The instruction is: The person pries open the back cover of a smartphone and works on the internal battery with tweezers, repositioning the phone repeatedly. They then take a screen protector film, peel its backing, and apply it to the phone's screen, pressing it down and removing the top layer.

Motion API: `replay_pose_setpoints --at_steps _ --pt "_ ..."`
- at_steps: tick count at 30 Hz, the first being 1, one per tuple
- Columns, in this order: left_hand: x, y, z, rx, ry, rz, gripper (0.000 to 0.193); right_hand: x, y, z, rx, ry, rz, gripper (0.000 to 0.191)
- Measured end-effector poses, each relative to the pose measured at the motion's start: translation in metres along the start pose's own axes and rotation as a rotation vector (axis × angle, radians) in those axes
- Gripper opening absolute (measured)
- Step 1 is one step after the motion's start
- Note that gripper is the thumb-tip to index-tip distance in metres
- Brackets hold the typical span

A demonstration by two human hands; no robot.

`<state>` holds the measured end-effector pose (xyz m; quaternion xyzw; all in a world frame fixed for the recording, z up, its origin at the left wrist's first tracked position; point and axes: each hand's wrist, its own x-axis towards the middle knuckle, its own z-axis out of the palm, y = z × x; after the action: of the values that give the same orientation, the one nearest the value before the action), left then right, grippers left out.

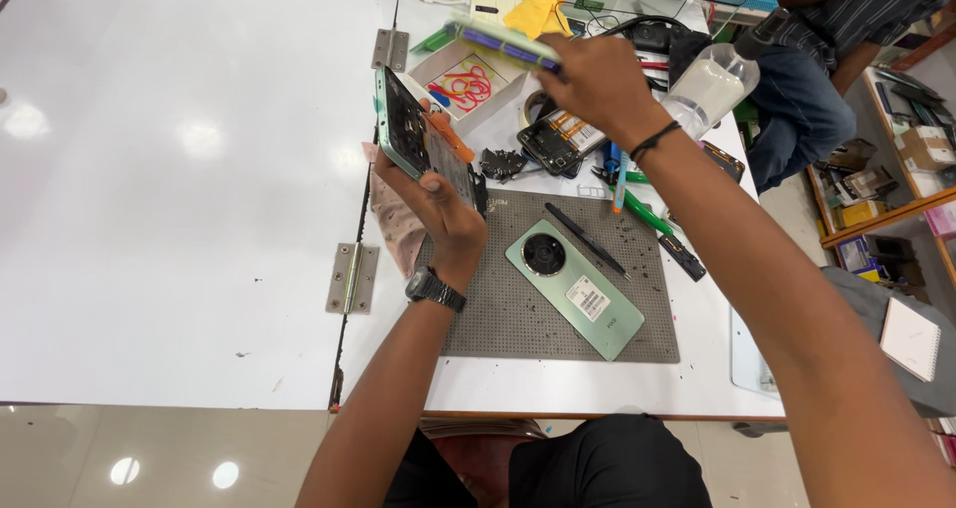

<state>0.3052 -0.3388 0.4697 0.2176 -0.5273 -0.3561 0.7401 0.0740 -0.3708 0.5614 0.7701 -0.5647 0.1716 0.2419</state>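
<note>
White bench (179, 199), hinged in two panels, carries everything. Grey perforated work mat (518, 314) lies on the right panel, near the front edge. Green phone back cover (576, 289) rests face-up on the mat, round camera ring toward the far end, white sticker mid-body. Thin black stylus-like tool (586, 239) lies on the mat just beside the cover's far right edge.

Left hand (438, 204), wristwatch on the wrist, holds the opened phone body (413, 134) tilted on edge above the mat's far left corner; fingers grasping its lower end, thumb across the exposed internals. Orange part visible at the inner side of the phone, kind unclear.

Right hand (597, 80) raised over the far side of the bench, fingers clenched on a long flat green-and-purple tool (503, 42), blurred, exact kind unclear.

Open cardboard box (466, 82) with red and blue bits sits behind the phone body. Yellow cloth (538, 15) further back. Small black parts (503, 162) just beyond the mat's far edge. Translucent bottle (709, 88) at right. Another person's leg (802, 105) in jeans beyond the bench.
</note>
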Motion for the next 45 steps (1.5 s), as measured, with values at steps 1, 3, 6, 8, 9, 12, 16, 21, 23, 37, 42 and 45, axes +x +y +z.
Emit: replay_pose_setpoints --at_steps 1,3,6,8,9,12,16,21,23,37,42,45 --pt "-0.001 0.0 0.0 -0.007 -0.005 -0.008 0.079 0.002 0.004 0.0 0.039 0.054 0.053 0.036" --pt "-0.001 -0.002 -0.001 0.015 -0.017 -0.019 0.079 0.008 0.015 0.001 0.041 0.143 0.147 0.037" --pt "-0.004 -0.006 -0.002 0.071 -0.023 -0.023 0.078 0.016 0.031 0.012 -0.102 0.18 0.217 0.034" --pt "-0.004 -0.011 0.002 0.048 -0.021 -0.001 0.077 0.022 0.037 0.02 -0.257 0.138 0.202 0.035" --pt "-0.003 -0.013 0.004 -0.013 -0.034 0.001 0.077 0.022 0.039 0.024 -0.275 0.123 0.152 0.037" --pt "-0.001 -0.018 0.008 -0.163 -0.069 -0.014 0.079 0.028 0.041 0.037 -0.322 0.078 0.033 0.042" --pt "0.004 -0.025 0.009 -0.149 -0.083 -0.03 0.081 0.049 0.042 0.052 -0.443 0.083 -0.111 0.032" --pt "0.004 -0.035 0.013 -0.092 -0.038 -0.013 0.079 0.064 0.057 0.053 -0.362 -0.047 -0.155 0.034" --pt "0.001 -0.036 0.013 -0.031 -0.017 -0.017 0.079 0.059 0.061 0.052 -0.287 -0.167 -0.072 0.036" --pt "0.0 -0.034 0.019 -0.06 0.047 -0.064 0.077 0.052 0.067 0.052 -0.419 -0.43 -0.048 0.075" --pt "0.004 -0.031 0.02 -0.141 0.051 -0.081 0.078 0.073 0.051 0.043 -0.453 -0.434 -0.024 0.048" --pt "0.005 -0.03 0.02 -0.127 0.057 -0.079 0.078 0.088 0.028 0.049 -0.146 -0.186 -0.048 0.024"
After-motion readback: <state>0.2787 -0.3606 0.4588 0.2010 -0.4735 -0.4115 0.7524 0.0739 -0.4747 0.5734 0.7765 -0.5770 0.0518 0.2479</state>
